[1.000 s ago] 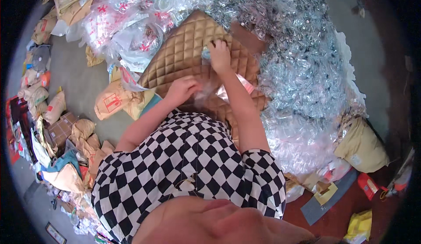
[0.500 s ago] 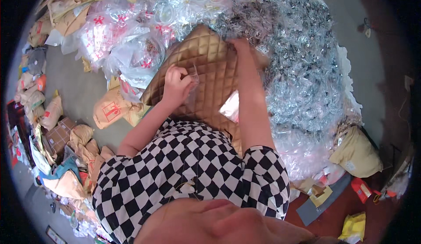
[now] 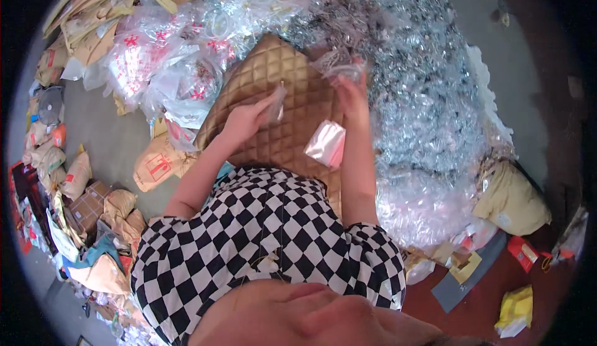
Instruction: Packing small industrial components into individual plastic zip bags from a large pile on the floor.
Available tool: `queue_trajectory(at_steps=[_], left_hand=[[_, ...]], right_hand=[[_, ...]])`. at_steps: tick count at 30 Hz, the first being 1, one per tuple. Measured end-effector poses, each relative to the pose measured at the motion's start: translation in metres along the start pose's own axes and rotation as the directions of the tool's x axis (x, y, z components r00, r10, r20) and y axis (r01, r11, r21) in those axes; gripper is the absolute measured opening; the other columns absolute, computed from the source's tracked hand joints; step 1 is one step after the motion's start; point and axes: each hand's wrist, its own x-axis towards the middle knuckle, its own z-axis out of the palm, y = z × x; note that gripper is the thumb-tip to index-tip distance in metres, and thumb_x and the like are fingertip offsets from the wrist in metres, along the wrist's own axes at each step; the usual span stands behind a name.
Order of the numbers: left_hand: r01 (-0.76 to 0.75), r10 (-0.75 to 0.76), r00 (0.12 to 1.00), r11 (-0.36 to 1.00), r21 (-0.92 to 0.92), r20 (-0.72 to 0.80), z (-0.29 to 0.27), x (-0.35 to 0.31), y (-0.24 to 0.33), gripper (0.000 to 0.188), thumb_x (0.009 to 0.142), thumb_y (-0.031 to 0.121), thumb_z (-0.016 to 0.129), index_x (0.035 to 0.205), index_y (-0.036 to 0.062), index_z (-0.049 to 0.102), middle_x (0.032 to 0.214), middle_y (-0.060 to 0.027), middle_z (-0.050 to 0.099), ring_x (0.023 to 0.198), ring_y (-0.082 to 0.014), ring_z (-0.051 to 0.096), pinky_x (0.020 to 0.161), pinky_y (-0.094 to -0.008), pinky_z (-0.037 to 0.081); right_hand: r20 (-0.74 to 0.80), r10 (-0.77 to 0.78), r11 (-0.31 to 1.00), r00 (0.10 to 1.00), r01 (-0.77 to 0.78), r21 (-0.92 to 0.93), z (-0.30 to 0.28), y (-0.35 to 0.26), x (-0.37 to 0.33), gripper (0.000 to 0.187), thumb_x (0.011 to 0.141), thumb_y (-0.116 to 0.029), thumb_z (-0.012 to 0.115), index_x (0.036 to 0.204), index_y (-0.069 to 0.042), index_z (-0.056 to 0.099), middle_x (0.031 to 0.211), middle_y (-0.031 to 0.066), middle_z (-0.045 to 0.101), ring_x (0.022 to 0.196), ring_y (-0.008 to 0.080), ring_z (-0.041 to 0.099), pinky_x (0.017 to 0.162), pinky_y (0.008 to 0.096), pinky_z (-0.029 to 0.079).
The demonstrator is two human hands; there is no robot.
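Observation:
My left hand (image 3: 244,123) is closed on the edge of a small clear plastic bag (image 3: 277,105), held above a brown quilted cloth (image 3: 264,66). To the right, my right hand (image 3: 353,100) pinches a clear plastic piece that looks like another bag (image 3: 346,72), beside the heap of shiny clear packets (image 3: 423,97). Below and between the hands, a flat stack of clear and pinkish bags (image 3: 325,144) lies on the cloth, close to my right forearm. What the bags contain, if anything, is too small to make out.
Large clear bags with red marks (image 3: 165,53) lie at the far left of the cloth. Brown paper sacks (image 3: 158,162) and cartons (image 3: 90,203) line the left side. A stuffed beige sack (image 3: 511,200) and a yellow packet (image 3: 515,312) lie at the right.
My right hand has come back from the heap's edge, now with clear plastic in its fingers. My left hand has turned, fingers pointing right, still with its small bag. The view shifted slightly.

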Motion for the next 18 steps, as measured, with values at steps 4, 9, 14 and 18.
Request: queue_trajectory(at_steps=[4, 9, 14, 18], left_hand=[[-0.274, 0.281, 0.958, 0.956, -0.103, 0.052, 0.031, 0.025, 0.005, 0.02, 0.084, 0.017, 0.066, 0.103, 0.0117, 0.071, 0.093, -0.0144, 0.065, 0.084, -0.0349, 0.062, 0.074, -0.0395, 0.051], [-0.528, 0.553, 0.823, 0.829, -0.185, 0.129, 0.032, 0.025, 0.051, 0.015, 0.079, 0.014, 0.072, 0.094, 0.0117, 0.073, 0.114, -0.0149, 0.059, 0.106, -0.0332, 0.055, 0.091, -0.039, 0.045], [-0.506, 0.596, 0.791, 0.764, -0.4, 0.138, 0.037, -0.002, 0.08, 0.014, 0.075, 0.014, 0.075, 0.089, 0.0122, 0.074, 0.123, -0.014, 0.054, 0.118, -0.0323, 0.046, 0.101, -0.043, 0.034], [-0.604, 0.704, 0.69, 0.687, -0.403, 0.166, 0.047, -0.005, 0.105, 0.016, 0.075, 0.013, 0.075, 0.091, 0.013, 0.074, 0.123, -0.0144, 0.054, 0.119, -0.033, 0.044, 0.102, -0.0443, 0.033]], right_hand=[[0.018, 0.108, 0.994, 0.994, -0.108, -0.006, -0.028, 0.0, -0.059, 0.05, 0.077, 0.004, 0.069, 0.124, -0.003, 0.051, 0.098, 0.0106, 0.066, 0.082, 0.0216, 0.067, 0.071, 0.0338, 0.057], [-0.076, 0.074, 0.99, 0.994, -0.082, -0.113, -0.007, -0.005, -0.117, 0.036, 0.078, 0.003, 0.071, 0.111, -0.003, 0.058, 0.096, 0.0114, 0.067, 0.081, 0.018, 0.067, 0.065, 0.0292, 0.057], [0.271, -0.138, 0.252, 0.953, 0.298, -0.921, -0.021, -0.04, -0.171, 0.046, 0.074, -0.003, 0.074, 0.116, -0.005, 0.057, 0.101, 0.0097, 0.067, 0.094, 0.0239, 0.066, 0.08, 0.0359, 0.05], [0.296, -0.044, 0.117, 0.954, 0.299, -0.947, 0.002, -0.062, -0.197, 0.045, 0.071, -0.013, 0.073, 0.114, -0.009, 0.058, 0.099, 0.0155, 0.067, 0.093, 0.0341, 0.065, 0.073, 0.0432, 0.051]])
